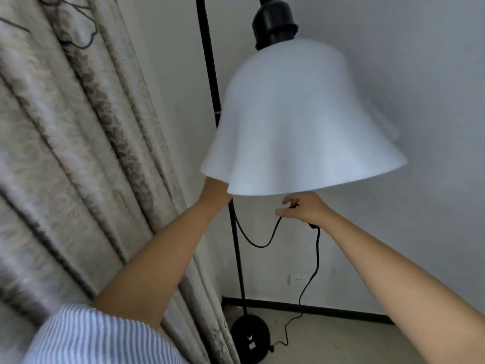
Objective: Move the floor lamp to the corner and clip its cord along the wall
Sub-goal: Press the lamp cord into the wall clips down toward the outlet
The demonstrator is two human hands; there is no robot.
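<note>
The floor lamp stands in the corner next to the curtain, with a white bell shade (296, 119), a black pole (237, 253) and a round black base (250, 340) on the floor. My left hand (216, 195) reaches under the shade toward the pole; its fingers are hidden behind the shade. My right hand (304, 208) grips the black cord (317, 253) just below the shade. One part of the cord loops back to the pole. The other part hangs down to the floor beside the base.
A patterned beige curtain (78, 153) hangs at the left, close to the pole. A white wall socket (298, 279) sits low on the wall above the black skirting board (328, 310). Beige floor spreads to the right of the base.
</note>
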